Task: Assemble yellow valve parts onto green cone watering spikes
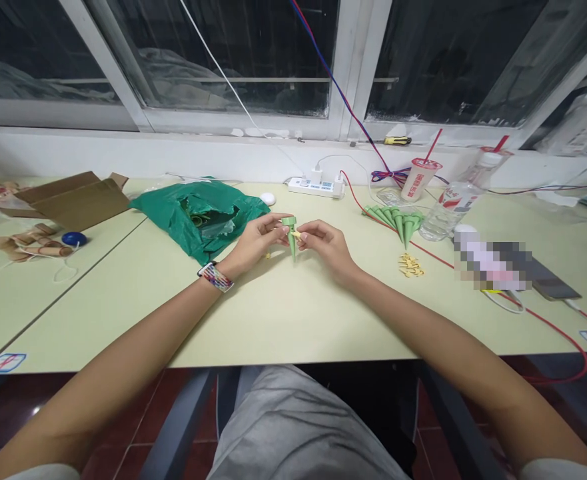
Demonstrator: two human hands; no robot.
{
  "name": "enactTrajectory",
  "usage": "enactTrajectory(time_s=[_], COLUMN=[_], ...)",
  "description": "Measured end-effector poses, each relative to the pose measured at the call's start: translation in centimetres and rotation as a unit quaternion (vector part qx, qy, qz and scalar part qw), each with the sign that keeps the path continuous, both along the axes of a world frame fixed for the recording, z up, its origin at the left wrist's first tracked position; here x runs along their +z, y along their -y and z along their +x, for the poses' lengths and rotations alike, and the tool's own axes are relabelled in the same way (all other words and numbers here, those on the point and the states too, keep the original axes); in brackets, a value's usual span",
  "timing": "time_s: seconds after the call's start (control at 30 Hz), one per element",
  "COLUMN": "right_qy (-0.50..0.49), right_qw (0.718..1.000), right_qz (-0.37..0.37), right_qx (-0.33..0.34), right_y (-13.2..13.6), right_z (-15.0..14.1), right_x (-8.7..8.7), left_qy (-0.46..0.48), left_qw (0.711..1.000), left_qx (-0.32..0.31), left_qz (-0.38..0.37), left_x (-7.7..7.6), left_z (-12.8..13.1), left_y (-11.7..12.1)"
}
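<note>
My left hand (257,243) is closed on a green plastic watering spike (292,247), held upright with its tip pointing down. Between the thumb and fingers of my right hand (329,248) is a small yellow valve piece (296,235), touching the side of the spike or very near it. A bit of yellow also shows under my left hand, too small to make out. To the right lie several more green watering spikes (398,220) in a row, and in front of them a small pile of yellow valve pieces (411,265).
A torn green plastic bag (173,213) lies behind my left hand. Beyond it are a cardboard box (80,203) and wooden toys (33,243). A power strip (314,187), paper cup (420,180), clear bottle (456,203), phone (556,283) and red cable (433,259) are on the table (293,320).
</note>
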State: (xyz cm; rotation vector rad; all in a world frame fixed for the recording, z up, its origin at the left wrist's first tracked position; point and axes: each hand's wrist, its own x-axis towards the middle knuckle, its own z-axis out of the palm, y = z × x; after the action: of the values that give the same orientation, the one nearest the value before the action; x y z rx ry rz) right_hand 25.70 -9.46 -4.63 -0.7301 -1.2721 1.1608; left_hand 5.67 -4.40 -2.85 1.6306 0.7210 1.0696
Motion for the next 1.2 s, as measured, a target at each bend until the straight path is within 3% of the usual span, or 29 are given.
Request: enactTrajectory(time_s=[0.3, 0.57, 1.03, 1.2], right_qy=[-0.111, -0.113, -0.104, -0.065], right_qw=[0.991, 0.98, 0.962, 0.975], right_qz=[-0.073, -0.13, -0.2, -0.169], right_qx=[0.029, 0.097, 0.157, 0.128], right_y=[-0.4, -0.6, -0.6, -0.8], right_z=[0.1, 0.9, 2.1, 2.3], right_x=[-0.1, 0.2, 0.0, 0.1], left_qy=[0.011, 0.034, 0.027, 0.008], left_qw=[0.999, 0.999, 0.999, 1.0], left_qx=[0.001, -0.004, 0.017, 0.012], left_qz=[-0.033, -0.031, -0.022, -0.017], left_x=[0.0, -1.4, -1.0, -1.3], left_z=[0.2, -0.2, 0.4, 0.2], left_y=[0.7, -0.1, 0.8, 0.0])
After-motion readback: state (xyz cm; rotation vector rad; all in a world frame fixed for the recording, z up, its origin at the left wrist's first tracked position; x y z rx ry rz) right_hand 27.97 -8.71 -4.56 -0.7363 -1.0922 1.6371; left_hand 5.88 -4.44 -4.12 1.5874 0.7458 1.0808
